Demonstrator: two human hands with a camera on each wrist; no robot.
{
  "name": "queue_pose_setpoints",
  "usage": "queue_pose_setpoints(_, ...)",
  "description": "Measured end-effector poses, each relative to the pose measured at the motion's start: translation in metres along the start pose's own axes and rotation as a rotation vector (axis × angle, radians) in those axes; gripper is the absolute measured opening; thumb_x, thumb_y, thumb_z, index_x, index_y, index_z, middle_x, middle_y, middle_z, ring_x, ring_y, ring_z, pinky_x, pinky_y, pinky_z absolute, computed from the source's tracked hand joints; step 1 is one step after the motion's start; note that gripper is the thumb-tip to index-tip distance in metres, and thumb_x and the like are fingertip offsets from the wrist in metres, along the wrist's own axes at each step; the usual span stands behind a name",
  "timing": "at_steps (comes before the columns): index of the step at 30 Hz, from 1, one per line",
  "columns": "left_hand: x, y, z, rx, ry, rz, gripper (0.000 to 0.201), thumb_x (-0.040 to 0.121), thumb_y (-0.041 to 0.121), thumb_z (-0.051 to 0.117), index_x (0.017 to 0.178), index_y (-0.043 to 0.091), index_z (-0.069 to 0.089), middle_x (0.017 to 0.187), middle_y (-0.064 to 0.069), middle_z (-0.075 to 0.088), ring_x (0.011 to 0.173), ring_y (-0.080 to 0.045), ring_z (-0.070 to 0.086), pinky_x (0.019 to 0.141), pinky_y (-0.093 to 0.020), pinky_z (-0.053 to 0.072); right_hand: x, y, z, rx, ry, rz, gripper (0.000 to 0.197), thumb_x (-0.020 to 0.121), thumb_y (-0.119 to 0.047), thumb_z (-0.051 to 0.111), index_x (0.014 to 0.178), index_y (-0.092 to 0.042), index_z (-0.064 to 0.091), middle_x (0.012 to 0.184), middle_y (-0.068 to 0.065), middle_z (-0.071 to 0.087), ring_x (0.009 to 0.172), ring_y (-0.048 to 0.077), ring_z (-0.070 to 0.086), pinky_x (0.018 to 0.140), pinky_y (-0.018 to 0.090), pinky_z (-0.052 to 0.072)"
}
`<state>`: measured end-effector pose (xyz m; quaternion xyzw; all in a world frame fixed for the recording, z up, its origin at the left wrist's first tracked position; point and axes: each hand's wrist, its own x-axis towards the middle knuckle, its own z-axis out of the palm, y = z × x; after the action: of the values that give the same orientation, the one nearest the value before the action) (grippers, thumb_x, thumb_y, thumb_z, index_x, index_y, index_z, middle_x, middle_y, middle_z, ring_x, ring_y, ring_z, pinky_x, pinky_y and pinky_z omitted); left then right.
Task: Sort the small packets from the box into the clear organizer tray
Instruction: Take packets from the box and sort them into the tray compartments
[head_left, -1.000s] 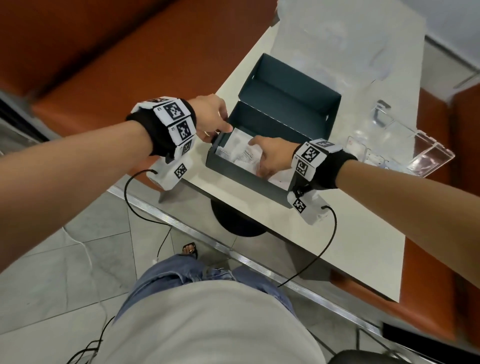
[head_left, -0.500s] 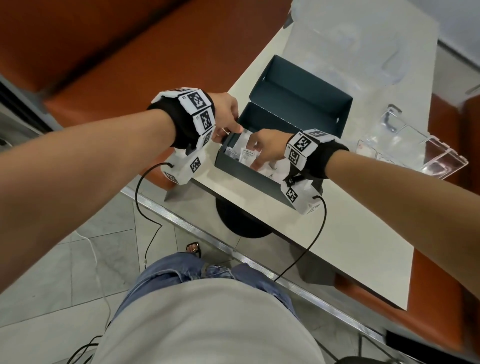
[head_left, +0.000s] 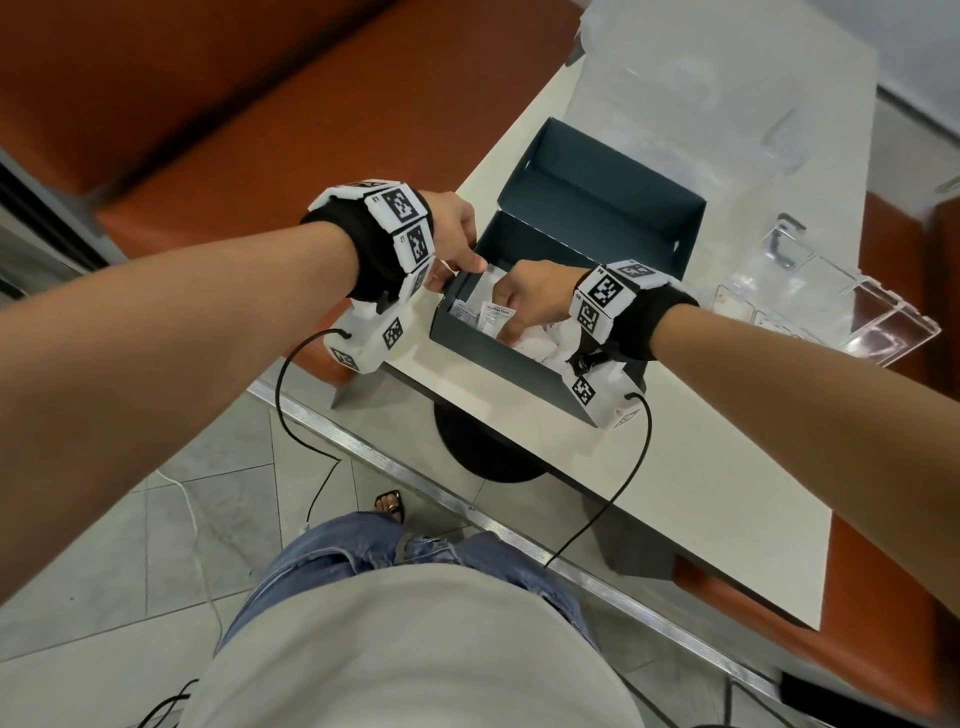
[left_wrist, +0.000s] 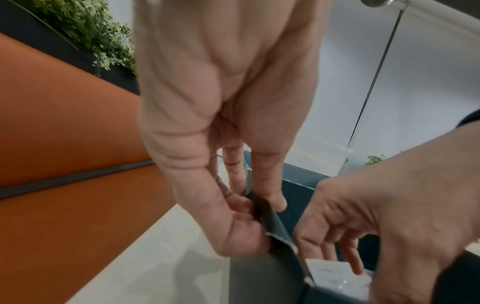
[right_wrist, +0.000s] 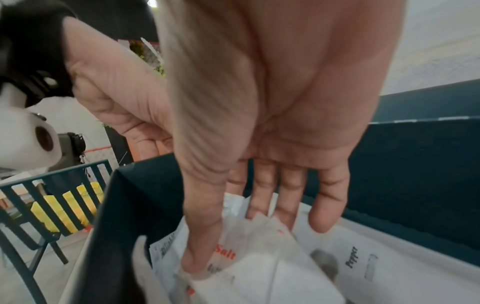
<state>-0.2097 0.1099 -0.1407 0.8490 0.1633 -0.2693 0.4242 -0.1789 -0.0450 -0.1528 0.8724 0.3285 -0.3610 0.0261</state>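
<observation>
A dark teal box (head_left: 519, 358) with its lid folded back stands near the table's left corner, with white packets (head_left: 540, 343) inside. My left hand (head_left: 467, 265) pinches the box's left corner wall, thumb outside and fingers inside, as the left wrist view shows (left_wrist: 259, 207). My right hand (head_left: 524, 301) reaches into the box's left end. In the right wrist view its thumb and fingers (right_wrist: 233, 226) pinch a white salt packet (right_wrist: 233, 253); a pepper packet (right_wrist: 363, 261) lies beside it. The clear organizer tray (head_left: 841, 291) sits right of the box, holding a few packets.
Orange bench seats (head_left: 260, 130) flank the white table (head_left: 701, 493) on both sides. Clear plastic sheeting (head_left: 701, 78) lies at the table's far end. The table's near edge is close to my body, and wrist cables hang below it.
My right hand has slid toward the box's left end and curled its fingers onto a packet. My left hand has stayed at the box's left corner.
</observation>
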Motion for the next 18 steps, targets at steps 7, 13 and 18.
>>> queue_pose_setpoints(7, -0.005, 0.001, 0.001, -0.012, 0.005, -0.005, 0.022, 0.088, 0.019, 0.071, 0.103, 0.014, 0.055, 0.085, -0.008, 0.062, 0.069, -0.02, 0.061, 0.054, -0.031, 0.054, -0.013, 0.002, 0.002, 0.088, 0.114, -0.036, 0.028, 0.077, -0.021, 0.078, 0.091, 0.001, 0.069, 0.085, 0.019, 0.066, 0.07, 0.026, 0.053, 0.072, 0.037, 0.046)
queue_pose_setpoints(13, -0.009, -0.002, 0.005, -0.056, 0.032, 0.005, 0.024, 0.089, 0.017, 0.069, 0.11, 0.013, 0.056, 0.09, -0.008, 0.061, 0.073, -0.02, 0.06, 0.053, -0.029, 0.053, -0.038, 0.029, -0.019, 0.452, 0.268, 0.036, 0.025, 0.082, -0.012, 0.074, 0.106, -0.006, 0.07, 0.105, 0.012, 0.072, 0.095, 0.024, 0.07, 0.082, 0.041, 0.058)
queue_pose_setpoints(18, -0.012, 0.01, 0.004, 0.19, 0.239, 0.127, 0.047, 0.09, 0.037, 0.065, 0.126, 0.009, 0.052, 0.111, -0.009, 0.057, 0.088, -0.025, 0.064, 0.073, -0.034, 0.058, -0.076, 0.057, -0.036, 0.821, 0.452, 0.072, 0.024, 0.085, -0.006, 0.07, 0.109, -0.005, 0.067, 0.109, 0.009, 0.071, 0.092, 0.016, 0.071, 0.077, 0.032, 0.06)
